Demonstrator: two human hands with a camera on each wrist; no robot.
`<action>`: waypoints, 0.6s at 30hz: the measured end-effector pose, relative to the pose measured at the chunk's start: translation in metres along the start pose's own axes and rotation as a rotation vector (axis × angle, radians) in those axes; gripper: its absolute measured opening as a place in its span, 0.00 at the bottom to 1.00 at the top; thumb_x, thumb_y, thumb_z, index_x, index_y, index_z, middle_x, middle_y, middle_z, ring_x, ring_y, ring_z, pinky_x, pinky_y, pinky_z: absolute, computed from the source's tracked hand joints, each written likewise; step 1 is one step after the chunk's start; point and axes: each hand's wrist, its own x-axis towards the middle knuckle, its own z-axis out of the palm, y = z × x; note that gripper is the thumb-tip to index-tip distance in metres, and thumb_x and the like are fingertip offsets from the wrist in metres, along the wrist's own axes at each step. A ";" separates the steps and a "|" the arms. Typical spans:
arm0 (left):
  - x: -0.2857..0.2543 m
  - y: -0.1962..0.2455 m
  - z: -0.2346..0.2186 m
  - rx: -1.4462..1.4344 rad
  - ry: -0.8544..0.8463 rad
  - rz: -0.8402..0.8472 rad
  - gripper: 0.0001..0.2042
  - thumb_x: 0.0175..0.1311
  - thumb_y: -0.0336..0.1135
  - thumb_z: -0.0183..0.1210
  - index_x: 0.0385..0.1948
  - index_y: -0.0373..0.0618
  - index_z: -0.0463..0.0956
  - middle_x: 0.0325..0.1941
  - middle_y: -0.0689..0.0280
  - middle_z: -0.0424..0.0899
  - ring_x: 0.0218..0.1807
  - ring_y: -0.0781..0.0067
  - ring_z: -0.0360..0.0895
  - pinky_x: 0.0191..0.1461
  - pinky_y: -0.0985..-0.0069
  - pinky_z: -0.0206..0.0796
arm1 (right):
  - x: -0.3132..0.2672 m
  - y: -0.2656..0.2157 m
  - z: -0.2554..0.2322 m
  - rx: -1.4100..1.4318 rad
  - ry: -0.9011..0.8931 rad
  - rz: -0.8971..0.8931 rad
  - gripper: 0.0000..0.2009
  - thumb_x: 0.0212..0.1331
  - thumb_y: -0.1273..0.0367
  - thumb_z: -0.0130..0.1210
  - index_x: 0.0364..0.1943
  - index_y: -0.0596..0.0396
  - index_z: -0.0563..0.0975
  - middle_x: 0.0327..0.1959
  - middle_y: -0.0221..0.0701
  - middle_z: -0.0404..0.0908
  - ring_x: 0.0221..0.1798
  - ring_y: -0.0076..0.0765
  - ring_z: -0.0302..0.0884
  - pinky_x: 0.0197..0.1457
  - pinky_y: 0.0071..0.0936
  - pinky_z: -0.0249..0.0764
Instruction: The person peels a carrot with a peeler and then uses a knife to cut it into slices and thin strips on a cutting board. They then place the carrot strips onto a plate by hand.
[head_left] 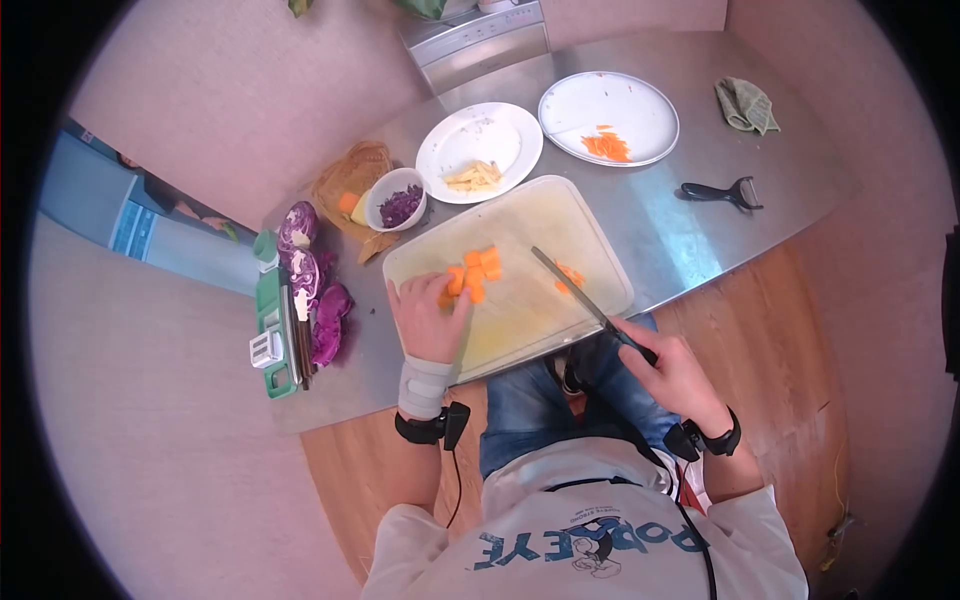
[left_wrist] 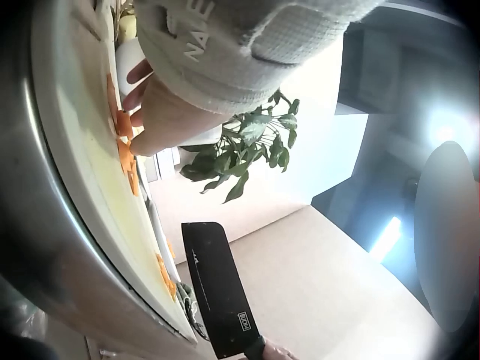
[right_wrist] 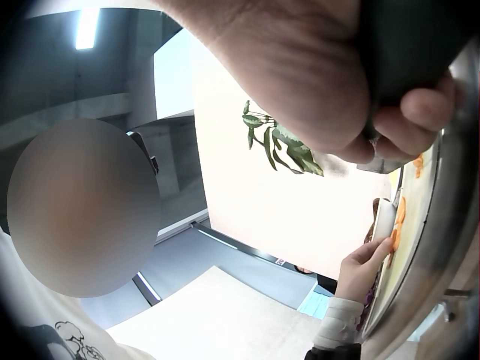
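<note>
My left hand (head_left: 428, 318) rests over a group of orange carrot chunks (head_left: 474, 284) on the white cutting board (head_left: 520, 325). Its thumb and fingers are spread round the nearest chunks, fingertips touching them. In my right hand (head_left: 672, 372) I grip the black handle of a cleaver (left_wrist: 220, 289). The wide dark blade is seen edge-on from above, slanting over the board's right half. Thin carrot slices (head_left: 570, 277) lie by the blade, partly behind it. In the right wrist view the curled right fingers (right_wrist: 426, 109) wrap the handle.
Behind the board stand a plate (head_left: 515, 122) with pale strips, a plate (head_left: 560, 102) with carrot shreds, and a bowl (head_left: 376, 208) of chopped purple cabbage. Cut cabbage (head_left: 328, 325) and a green-white grater (head_left: 270, 290) lie left. A peeler (head_left: 715, 194) and a cloth (head_left: 745, 105) lie right.
</note>
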 end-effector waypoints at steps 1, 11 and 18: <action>0.000 0.000 0.001 0.010 -0.007 -0.005 0.13 0.60 0.41 0.72 0.44 0.49 0.86 0.49 0.65 0.87 0.60 0.58 0.78 0.84 0.39 0.45 | 0.000 0.001 0.001 0.001 -0.001 0.000 0.23 0.71 0.70 0.58 0.70 0.52 0.78 0.31 0.51 0.78 0.24 0.45 0.68 0.35 0.35 0.73; 0.004 -0.004 0.003 -0.049 0.012 -0.061 0.09 0.62 0.35 0.65 0.43 0.48 0.87 0.43 0.64 0.88 0.55 0.56 0.80 0.84 0.41 0.48 | 0.000 0.006 0.002 -0.001 0.012 -0.032 0.23 0.71 0.70 0.58 0.69 0.53 0.78 0.29 0.51 0.78 0.23 0.47 0.68 0.34 0.37 0.72; 0.003 -0.006 -0.001 -0.058 0.039 -0.086 0.09 0.64 0.33 0.64 0.43 0.50 0.87 0.44 0.64 0.87 0.55 0.57 0.80 0.82 0.42 0.50 | 0.000 -0.005 0.000 -0.017 -0.007 0.003 0.22 0.71 0.71 0.58 0.68 0.56 0.78 0.34 0.55 0.81 0.27 0.55 0.76 0.37 0.37 0.75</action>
